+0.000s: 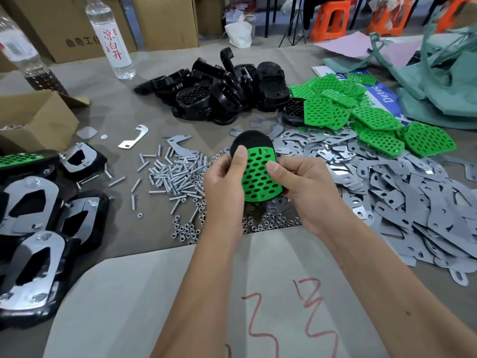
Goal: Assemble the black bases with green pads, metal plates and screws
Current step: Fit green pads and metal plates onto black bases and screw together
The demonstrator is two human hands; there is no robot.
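Observation:
Above the middle of the table I hold a black base (pixel 248 140) with a perforated green pad (pixel 259 177) lying on its face. My left hand (pixel 224 177) grips the left edge, thumb on the pad's upper corner. My right hand (pixel 302 182) grips the right edge, thumb pressing on the pad. Loose screws (pixel 175 174) and nuts (pixel 185 232) lie just left of and below my hands. A heap of grey metal plates (pixel 387 192) spreads to the right. More green pads (pixel 361 112) and black bases (pixel 224 86) are piled farther back.
Several assembled bases with metal plates (pixel 33 228) are stacked at the left edge. A cardboard box (pixel 33 122) and two water bottles (pixel 111 37) stand at the back left. A pale sheet with red marks (pixel 180 293) covers the near table. Teal fabric (pixel 444 81) lies at the back right.

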